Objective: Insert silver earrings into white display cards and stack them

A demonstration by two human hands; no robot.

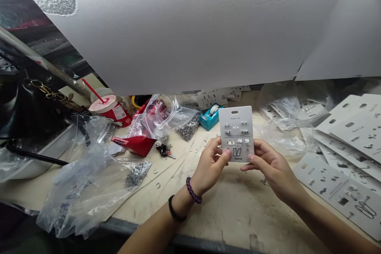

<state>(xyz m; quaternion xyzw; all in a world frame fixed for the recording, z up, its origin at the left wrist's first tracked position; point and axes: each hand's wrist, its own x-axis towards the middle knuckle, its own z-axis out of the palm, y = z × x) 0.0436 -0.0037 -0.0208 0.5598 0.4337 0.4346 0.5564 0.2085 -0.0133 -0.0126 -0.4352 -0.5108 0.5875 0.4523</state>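
My left hand [210,165] and my right hand [275,168] hold up a white jewellery display card [236,124] between them, pinching its lower left and lower right edges. The card has a hang hole at the top and rows of small silver earrings or charms. A purple bead bracelet [193,190] and a black wristband [174,209] circle my left wrist. Small metal rings [157,185] lie on the bench below and left of my left hand.
Stacked printed cards [339,188] lie at the right. Plastic bags of small metal parts [137,174] sit at the left, with a red-striped cup [108,107], a teal tape dispenser [209,117], keys [163,150] and a black bag [18,111] behind. A large white sheet [190,20] hangs overhead.
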